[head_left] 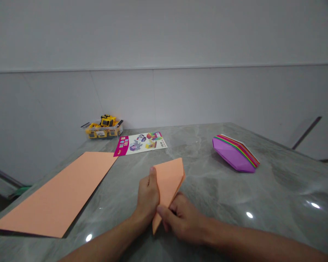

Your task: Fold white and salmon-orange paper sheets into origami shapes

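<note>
A piece of folded orange paper (170, 178) is held up between my two hands, its wide end pointing away from me and its narrow tip towards me. My left hand (148, 194) grips its left edge, thumb stretched along the side. Lower down, my right hand (184, 218) pinches the paper near the narrow end, with the thumb on top and the other fingers curled underneath. Flat on the table to the left lies a large sheet of orange paper (60, 193).
On the grey marbled table (207, 218), a purple folded-paper piece with rainbow-coloured layers (235, 154) lies at the right. A printed leaflet (140, 143) lies beyond my hands. Behind it at the left stands a clear plastic box (100, 133) holding yellow toy vehicles (108, 120), near the wall.
</note>
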A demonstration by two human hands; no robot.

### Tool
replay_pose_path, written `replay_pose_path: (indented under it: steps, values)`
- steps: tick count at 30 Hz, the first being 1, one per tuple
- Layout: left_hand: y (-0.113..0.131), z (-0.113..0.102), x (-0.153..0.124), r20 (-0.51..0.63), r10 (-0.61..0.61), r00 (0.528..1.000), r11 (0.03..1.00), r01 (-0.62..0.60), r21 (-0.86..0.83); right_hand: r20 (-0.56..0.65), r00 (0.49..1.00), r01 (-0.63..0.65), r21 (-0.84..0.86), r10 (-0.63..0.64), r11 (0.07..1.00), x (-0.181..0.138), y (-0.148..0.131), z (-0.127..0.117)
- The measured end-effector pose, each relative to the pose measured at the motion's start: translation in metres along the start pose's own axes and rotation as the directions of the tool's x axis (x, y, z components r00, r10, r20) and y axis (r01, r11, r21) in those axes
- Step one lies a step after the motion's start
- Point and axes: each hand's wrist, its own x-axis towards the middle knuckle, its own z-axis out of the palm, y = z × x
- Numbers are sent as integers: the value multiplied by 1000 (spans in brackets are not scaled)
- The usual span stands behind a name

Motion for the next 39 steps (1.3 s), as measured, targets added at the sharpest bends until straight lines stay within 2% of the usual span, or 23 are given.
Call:
replay_pose_path:
  steps: [2,4,6,7,9,11,12,14,17,19,22,24,26,29,36,39]
  values:
    - [-1,2,-2,119,1,993,1000,-4,25,51,997,65,-21,-63,998,-3,-1,-2]
    - [-2,3,-5,259,8,966,998,-23,55,125,973,208,-107,-195,972,-7,-3,-4]
    - [-2,4,-7,342,15,940,996,-44,75,152,959,264,-165,-240,950,-9,-4,-4]
    - [-2,3,-6,343,22,939,995,-53,81,128,968,236,-165,-216,958,-9,-4,-3]
    - [-1,-1,-1,295,41,955,992,-73,101,8,995,98,-92,-98,991,-7,-3,-1]
    - [-1,-5,5,222,73,972,983,-108,151,-119,992,-40,34,44,999,-4,0,2]
    - [-1,-6,8,201,91,975,975,-128,182,-153,985,-70,76,81,995,-4,1,2]
    - [-3,-7,11,206,120,971,955,-170,244,-138,989,-50,84,62,995,-5,1,1]
    - [-7,-7,10,308,142,941,922,-239,304,-8,996,90,6,-90,996,-10,0,-4]
    - [-7,-9,10,329,161,931,902,-274,334,10,994,111,0,-111,994,-11,1,-4]
    - [-4,-16,16,266,238,934,853,-332,402,-132,991,-4,107,18,994,-9,8,-1]
    - [-2,-22,22,229,284,931,825,-359,437,-218,963,-104,236,156,966,-4,12,1]
    - [-1,-25,28,204,300,932,819,-361,446,-220,936,-187,351,274,918,1,15,0]
    - [-3,-27,31,153,315,936,821,-350,451,-169,921,-251,434,352,865,8,16,-9]
    - [-5,-28,29,101,310,945,841,-322,435,-220,933,-186,381,284,906,11,29,-30]
    - [-2,-28,29,117,337,934,806,-351,477,-266,953,-87,227,148,970,8,30,-32]
